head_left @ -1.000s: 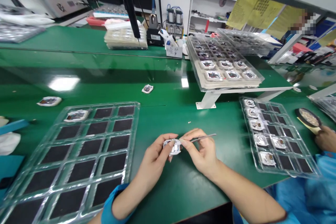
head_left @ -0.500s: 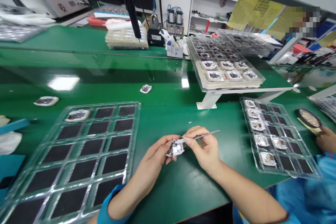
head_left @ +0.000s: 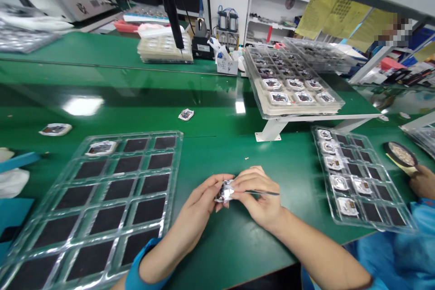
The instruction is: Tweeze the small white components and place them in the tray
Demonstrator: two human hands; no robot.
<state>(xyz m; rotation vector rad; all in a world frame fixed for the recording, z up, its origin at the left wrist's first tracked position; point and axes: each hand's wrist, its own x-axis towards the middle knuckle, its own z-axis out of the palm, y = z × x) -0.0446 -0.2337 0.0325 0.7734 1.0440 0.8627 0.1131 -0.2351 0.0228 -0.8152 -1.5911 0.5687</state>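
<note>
My left hand [head_left: 200,201] pinches a small white-framed electronic assembly [head_left: 224,193] with silvery parts, tilted above the green bench. My right hand [head_left: 262,207] is closed round a thin pair of metal tweezers [head_left: 267,193], whose end sticks out to the right. The right fingertips are at the assembly's right edge and hide part of it; I cannot tell what the tips touch. To the left lies a clear tray [head_left: 179,163] with dark square pockets, one holding a similar assembly [head_left: 101,147].
On the right is another clear tray [head_left: 365,142], partly filled with assemblies. Stacked filled trays [head_left: 295,111] stand on a raised white-legged shelf. Loose assemblies [head_left: 186,114] lie on the green strip behind. A co-worker's hand [head_left: 423,181] is beside a round dark dish [head_left: 401,154].
My right hand has turned, so the tweezers have swung down from slanting upward to nearly level. Its fingers now cover more of the assembly. The loose assemblies behind have shifted slightly left.
</note>
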